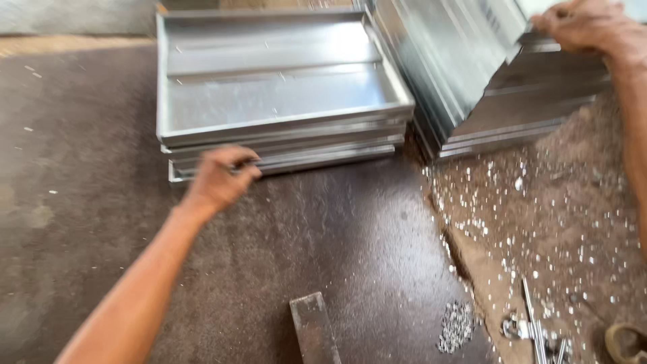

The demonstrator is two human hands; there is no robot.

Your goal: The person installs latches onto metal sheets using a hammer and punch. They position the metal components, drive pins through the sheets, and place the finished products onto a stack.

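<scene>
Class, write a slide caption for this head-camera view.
Left hand grips stacked metal trays; right hand holds tilted metal sheets.

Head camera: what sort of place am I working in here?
Probably a sheet-metal workshop floor. Shallow silvery sheet-metal trays lie stacked on a dark worn board, small shiny metal offcuts litter the dirt, and the left hand grips a lower tray's edge.

Metal chips (457, 326) and a flat steel bar (314, 328) lie on the floor (81, 202).

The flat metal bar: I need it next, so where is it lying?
In the head view, the flat metal bar lies on the dark floor at bottom centre, left of a small heap of metal chips, below the stacked trays.
</scene>
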